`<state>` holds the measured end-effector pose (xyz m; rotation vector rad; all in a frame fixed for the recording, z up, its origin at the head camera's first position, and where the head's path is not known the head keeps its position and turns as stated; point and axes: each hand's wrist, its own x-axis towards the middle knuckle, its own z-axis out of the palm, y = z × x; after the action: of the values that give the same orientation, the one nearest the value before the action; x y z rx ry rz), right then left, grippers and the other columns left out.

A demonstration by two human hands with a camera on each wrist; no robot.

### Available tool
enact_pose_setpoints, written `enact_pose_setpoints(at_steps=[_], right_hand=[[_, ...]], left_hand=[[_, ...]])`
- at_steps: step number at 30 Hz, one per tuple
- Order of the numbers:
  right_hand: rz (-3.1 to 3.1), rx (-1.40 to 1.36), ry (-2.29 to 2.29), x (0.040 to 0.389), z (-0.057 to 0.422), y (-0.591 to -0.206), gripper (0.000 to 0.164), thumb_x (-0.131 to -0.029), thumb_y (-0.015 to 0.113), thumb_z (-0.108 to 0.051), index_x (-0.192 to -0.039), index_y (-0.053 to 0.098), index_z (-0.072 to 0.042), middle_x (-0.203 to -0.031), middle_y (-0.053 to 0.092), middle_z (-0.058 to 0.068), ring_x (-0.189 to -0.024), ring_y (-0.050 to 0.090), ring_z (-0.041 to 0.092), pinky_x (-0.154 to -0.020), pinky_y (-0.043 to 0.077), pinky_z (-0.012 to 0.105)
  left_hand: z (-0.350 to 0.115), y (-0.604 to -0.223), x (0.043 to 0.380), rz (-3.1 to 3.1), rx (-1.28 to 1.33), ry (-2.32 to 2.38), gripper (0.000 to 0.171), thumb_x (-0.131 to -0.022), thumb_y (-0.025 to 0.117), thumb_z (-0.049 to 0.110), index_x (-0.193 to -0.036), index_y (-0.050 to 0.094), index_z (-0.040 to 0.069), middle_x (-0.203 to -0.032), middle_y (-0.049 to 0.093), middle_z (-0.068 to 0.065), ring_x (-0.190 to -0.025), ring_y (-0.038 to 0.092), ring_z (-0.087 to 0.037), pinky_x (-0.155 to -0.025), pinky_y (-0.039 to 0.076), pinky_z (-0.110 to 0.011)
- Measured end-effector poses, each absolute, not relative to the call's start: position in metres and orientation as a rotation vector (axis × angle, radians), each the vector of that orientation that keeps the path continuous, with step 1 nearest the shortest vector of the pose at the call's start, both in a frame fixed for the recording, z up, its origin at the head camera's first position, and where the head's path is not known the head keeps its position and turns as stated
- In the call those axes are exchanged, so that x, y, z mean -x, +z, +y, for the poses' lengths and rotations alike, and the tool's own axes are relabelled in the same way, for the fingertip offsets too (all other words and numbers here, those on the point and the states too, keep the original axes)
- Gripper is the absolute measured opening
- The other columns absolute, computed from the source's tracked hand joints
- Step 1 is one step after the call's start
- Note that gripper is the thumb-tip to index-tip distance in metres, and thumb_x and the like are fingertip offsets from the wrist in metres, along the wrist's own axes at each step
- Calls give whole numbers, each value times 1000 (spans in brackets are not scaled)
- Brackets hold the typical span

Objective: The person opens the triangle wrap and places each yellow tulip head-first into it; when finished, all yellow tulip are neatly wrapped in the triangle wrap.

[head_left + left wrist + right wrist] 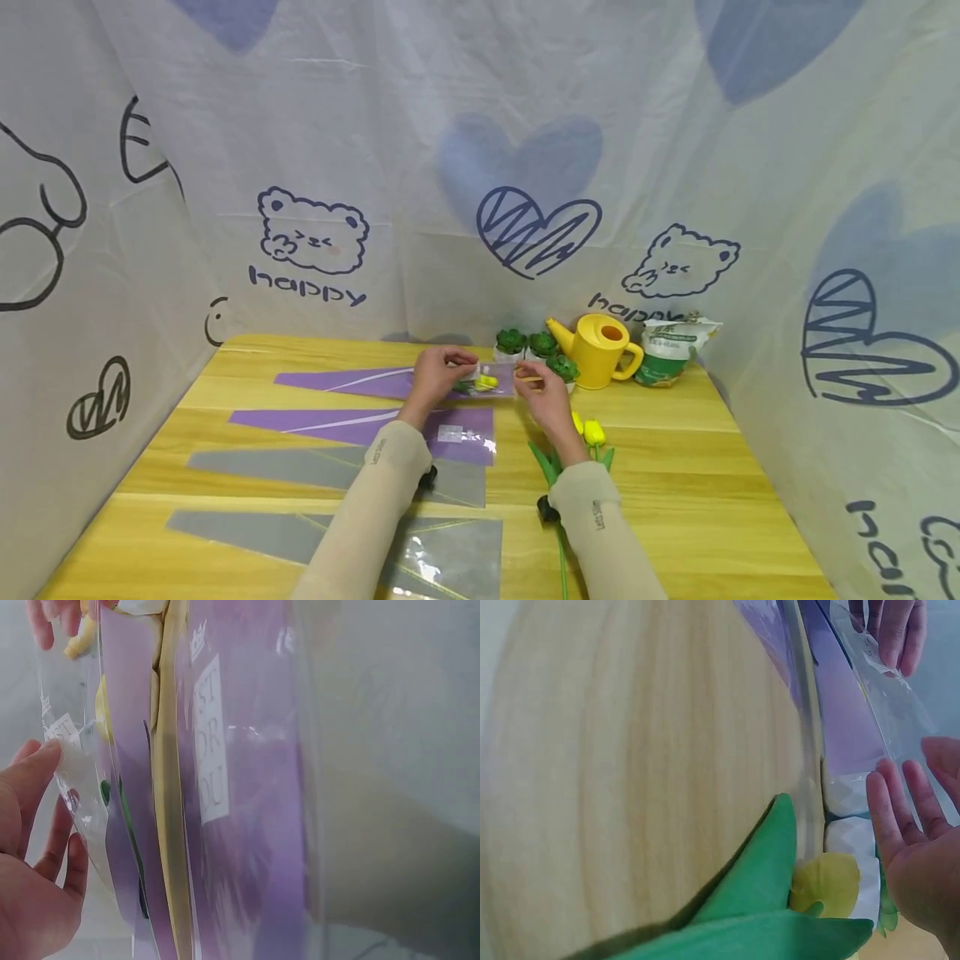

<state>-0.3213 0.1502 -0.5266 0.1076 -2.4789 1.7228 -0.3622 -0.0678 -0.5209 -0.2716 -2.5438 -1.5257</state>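
Observation:
My left hand (440,379) pinches the clear front film of a purple-backed flower sleeve (360,382), seen close up in the left wrist view. At the sleeve's wide right end, my right hand (546,396) pinches the edge of the film; its thumb and index finger are partly cut off in the right wrist view. A yellow tulip (487,382) with green leaf shows through the clear film between the hands. Below the right hand lie more yellow tulips (595,432) with green leaves (750,870), partly covered by the right forearm.
A second purple sleeve (337,422) and two grey sleeves (277,469) lie below on the wooden table (675,517). Behind stand small potted succulents (511,340), a yellow watering can (596,354) and a green-and-white bag (667,354). Printed cloth walls (420,167) surround the table.

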Motion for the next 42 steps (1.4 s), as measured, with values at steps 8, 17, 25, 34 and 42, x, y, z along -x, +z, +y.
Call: enact_pose_setpoints(at_steps=[8, 17, 25, 34, 42], right_hand=[[-2514, -173, 1677, 318, 147, -528, 36, -98, 66, -1, -135, 66, -2, -119, 70, 19, -110, 66, 35, -97, 56, 47], [-2554, -166, 1625, 319, 147, -532, 34, -98, 67, -1, -132, 68, -1, -115, 73, 18, -109, 67, 35, -99, 55, 48], [-2571, -159, 1645, 314, 147, -536, 33, -97, 68, -1, -130, 69, -4, -113, 72, 17, -106, 66, 34, -97, 56, 47], [-2566, -193, 1647, 314, 146, -535, 34, -96, 69, 0, -130, 69, -3, -113, 73, 18, -106, 67, 35, -98, 55, 48], [-2596, -215, 1627, 313, 145, -536, 35, -96, 69, 0, -131, 68, 0, -111, 74, 17, -106, 67, 35, -99, 54, 49]], left_hand=[[-68, -521, 362, -2556, 250, -1486, 8, -90, 82, 14, -97, 82, 13, -93, 81, -3, -91, 73, -23, -81, 54, -35], [-69, -526, 364, -2585, 267, -1449, 7, -90, 82, 13, -97, 83, 13, -95, 81, -4, -91, 74, -23, -86, 56, -39], [-72, -531, 364, -2604, 258, -1416, 8, -89, 82, 12, -97, 83, 13, -95, 81, -4, -92, 74, -23, -90, 55, -41], [-73, -532, 366, -2654, 229, -1423, 16, -86, 84, 10, -102, 82, 11, -101, 80, -6, -97, 73, -26, -92, 55, -43], [-73, -532, 363, -2638, 238, -1455, 16, -87, 84, 11, -102, 82, 11, -101, 80, -6, -97, 72, -25, -92, 56, -43]])
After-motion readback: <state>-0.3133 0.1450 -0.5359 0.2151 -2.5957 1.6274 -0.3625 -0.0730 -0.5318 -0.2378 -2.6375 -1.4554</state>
